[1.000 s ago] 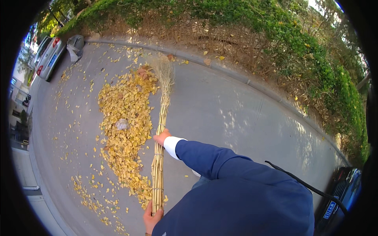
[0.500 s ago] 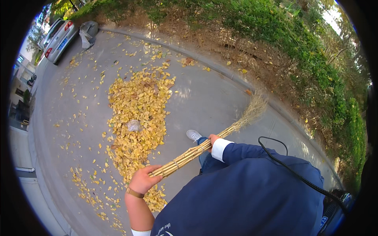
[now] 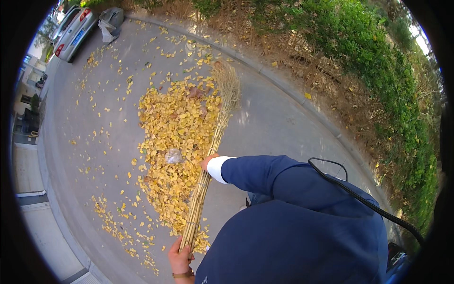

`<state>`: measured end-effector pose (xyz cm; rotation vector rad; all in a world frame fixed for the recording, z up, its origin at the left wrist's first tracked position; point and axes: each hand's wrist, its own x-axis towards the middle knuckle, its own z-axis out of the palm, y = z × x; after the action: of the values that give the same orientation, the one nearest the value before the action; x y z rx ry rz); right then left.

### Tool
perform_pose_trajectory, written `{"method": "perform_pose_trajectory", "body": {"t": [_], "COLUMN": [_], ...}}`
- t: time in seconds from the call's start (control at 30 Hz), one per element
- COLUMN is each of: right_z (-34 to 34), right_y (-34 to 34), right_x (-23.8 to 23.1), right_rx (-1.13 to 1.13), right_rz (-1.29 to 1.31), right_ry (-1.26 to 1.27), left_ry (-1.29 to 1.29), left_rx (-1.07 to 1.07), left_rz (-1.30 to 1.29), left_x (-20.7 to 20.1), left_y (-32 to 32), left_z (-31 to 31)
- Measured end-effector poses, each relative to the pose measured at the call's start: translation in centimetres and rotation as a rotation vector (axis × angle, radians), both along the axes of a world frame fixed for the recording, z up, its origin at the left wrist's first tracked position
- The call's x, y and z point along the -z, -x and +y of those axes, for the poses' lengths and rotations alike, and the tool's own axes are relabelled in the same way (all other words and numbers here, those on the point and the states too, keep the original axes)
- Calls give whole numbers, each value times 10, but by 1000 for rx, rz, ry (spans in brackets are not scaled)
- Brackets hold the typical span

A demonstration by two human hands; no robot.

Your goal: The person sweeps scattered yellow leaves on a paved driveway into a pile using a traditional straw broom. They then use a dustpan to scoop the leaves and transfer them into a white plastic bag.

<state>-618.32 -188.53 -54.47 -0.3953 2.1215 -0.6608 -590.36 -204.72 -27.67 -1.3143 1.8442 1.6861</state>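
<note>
A long broom of bundled thin canes slants away from me, its bristle head at the far right edge of a pile of yellow leaves. My left hand is closed round the near end of the canes. Farther up the handle, my right hand grips it, the sleeve's white cuff just behind. On the leaf pile rests a crumpled clear plastic piece. Some brownish leaves lie among the yellow ones close to the bristles.
Loose leaves are scattered over the grey pavement. A curb runs along a green hedge at the right. A silver car and a grey bag stand at the far left. A black cable hangs by my right shoulder.
The broom has swung left, its bristles going from beside the curb to the leaf pile's far edge. My right hand moved left and forward; my left hand dropped nearer to me.
</note>
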Motion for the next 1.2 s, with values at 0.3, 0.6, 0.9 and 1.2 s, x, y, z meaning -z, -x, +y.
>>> {"method": "perform_pose_trajectory", "body": {"t": [0.3, 0.6, 0.9, 1.2], "right_z": [6, -86, -65, -51], "right_y": [-61, -29, 0, -106], "right_x": [-56, -18, -56, 62], "right_rx": [1166, 804, 841, 911], "right_rz": [-642, -1009, -1023, -775], "right_ry": [201, 230, 468, 264], "left_ry": [100, 362, 285, 687], "left_rx": [214, 150, -31, -37], "left_rz": [-46, 75, 199, 120], "left_x": [-34, -77, -43, 15], "left_y": [-34, 7, -86, -273], "left_z": [-32, -19, 21, 79]}}
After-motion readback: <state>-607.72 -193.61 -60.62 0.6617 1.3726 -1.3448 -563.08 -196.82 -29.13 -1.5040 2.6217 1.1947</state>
